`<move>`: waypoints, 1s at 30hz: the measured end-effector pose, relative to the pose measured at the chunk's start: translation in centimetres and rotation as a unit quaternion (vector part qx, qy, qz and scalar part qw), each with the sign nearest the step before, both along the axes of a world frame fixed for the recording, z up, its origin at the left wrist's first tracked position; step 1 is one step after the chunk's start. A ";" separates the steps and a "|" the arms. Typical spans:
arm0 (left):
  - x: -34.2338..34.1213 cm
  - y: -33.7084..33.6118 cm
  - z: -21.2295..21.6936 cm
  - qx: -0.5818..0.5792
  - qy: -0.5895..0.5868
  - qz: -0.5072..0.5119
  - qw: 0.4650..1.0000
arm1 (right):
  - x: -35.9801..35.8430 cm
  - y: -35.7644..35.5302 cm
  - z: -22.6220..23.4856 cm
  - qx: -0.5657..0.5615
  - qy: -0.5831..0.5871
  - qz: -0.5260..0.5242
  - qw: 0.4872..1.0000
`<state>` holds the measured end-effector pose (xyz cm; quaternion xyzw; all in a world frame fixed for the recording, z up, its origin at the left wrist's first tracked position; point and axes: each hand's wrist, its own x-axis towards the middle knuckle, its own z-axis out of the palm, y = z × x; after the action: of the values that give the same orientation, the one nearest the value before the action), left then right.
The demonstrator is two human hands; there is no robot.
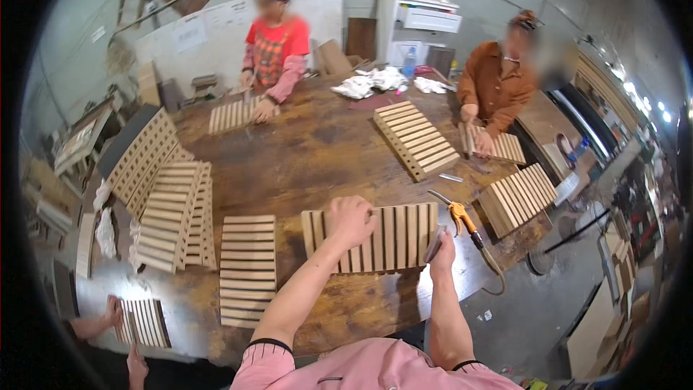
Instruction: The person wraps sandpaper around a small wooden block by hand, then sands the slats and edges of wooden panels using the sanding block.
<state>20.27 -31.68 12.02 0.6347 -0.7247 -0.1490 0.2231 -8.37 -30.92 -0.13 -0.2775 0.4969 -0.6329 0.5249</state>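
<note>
A slatted wooden panel point(393, 238) with dark grooves lies before me on the brown table. My left hand point(351, 221) is over its upper edge, left of the middle, with the fingers curled onto the slats; the fingertips are partly hidden. At the panel's right end, my right hand point(443, 251) is closed round a flat grey block point(434, 243), held up against that end. Just right of this hand lies an orange air blow gun point(462, 218) with a hose. Another slatted panel point(247, 267) lies to the left of my left forearm.
Stacked slatted panels point(170, 217) lean at the left. More panels lie at the far middle point(415, 139) and right point(521, 198). Two people point(274, 50) point(498, 87) handle panels across the table point(289, 152); another person's hands point(114, 310) hold one at lower left. White cloths point(368, 83) lie farther back.
</note>
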 end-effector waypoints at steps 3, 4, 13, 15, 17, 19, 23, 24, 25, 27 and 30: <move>-0.2 1.2 -1.2 0.023 0.001 -0.020 1.000 | -1.0 1.6 -0.4 -0.059 -0.007 0.037 0.998; 0.1 1.8 -1.3 0.008 0.010 -0.028 1.000 | -0.3 2.1 0.8 -0.052 0.038 0.006 0.998; 3.1 7.7 -2.4 -0.104 0.036 0.056 0.992 | -3.4 2.2 -2.0 -0.012 -0.047 0.029 0.998; 4.3 9.5 -3.8 -0.209 0.032 0.288 0.934 | -3.2 2.1 -2.1 -0.015 -0.048 -0.012 0.999; 5.3 10.8 -4.9 -0.196 0.034 0.337 0.920 | -3.8 2.0 -2.8 -0.017 -0.022 -0.019 0.999; 6.1 11.8 -4.4 0.128 0.202 0.213 0.947 | -4.0 2.2 -2.5 -0.029 -0.036 -0.040 0.998; 3.1 12.8 -8.1 0.008 0.301 0.274 0.913 | -3.9 3.8 -1.7 0.007 0.014 -0.068 0.998; 3.2 13.3 -8.1 0.037 0.298 0.265 0.916 | -4.4 4.4 -1.5 -0.003 0.017 -0.039 0.999; 3.1 14.0 -7.7 0.067 0.296 0.254 0.919 | -5.4 5.3 -1.1 -0.006 0.018 -0.037 0.999; 2.0 16.0 -6.6 0.047 0.312 0.249 0.916 | -7.6 7.3 0.0 -0.033 0.166 0.061 0.984; 0.3 20.3 -5.5 -0.023 0.374 0.252 0.892 | -5.7 12.0 7.2 -0.020 0.072 0.172 0.982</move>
<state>20.58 -11.33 6.51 0.6882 -0.4068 -0.2972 0.5221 -14.11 -18.90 7.10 -0.4141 0.4656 -0.5217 0.5827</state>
